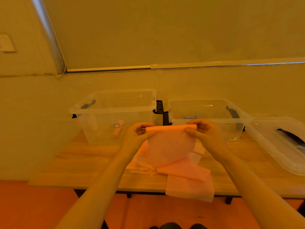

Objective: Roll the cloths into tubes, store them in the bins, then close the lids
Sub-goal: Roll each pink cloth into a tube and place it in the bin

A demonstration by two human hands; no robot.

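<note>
A thin pink cloth [170,146] hangs in the air above the wooden table [85,161], its top edge rolled into a narrow tube. My left hand [138,132] pinches the tube's left end and my right hand [202,129] pinches its right end. The cloth's lower part trails onto a pile of pink cloths [184,176] that droops over the table's front edge. Behind stand two clear open bins: the left bin [113,111] holds a rolled pink tube [118,128]; the right bin [209,109] holds small grey-blue rolls [194,117].
A clear lid [280,142] with a dark handle lies on the table at the right. Black latches hang between the bins [162,113]. The wall stands right behind the bins. An orange floor lies below the table's front edge.
</note>
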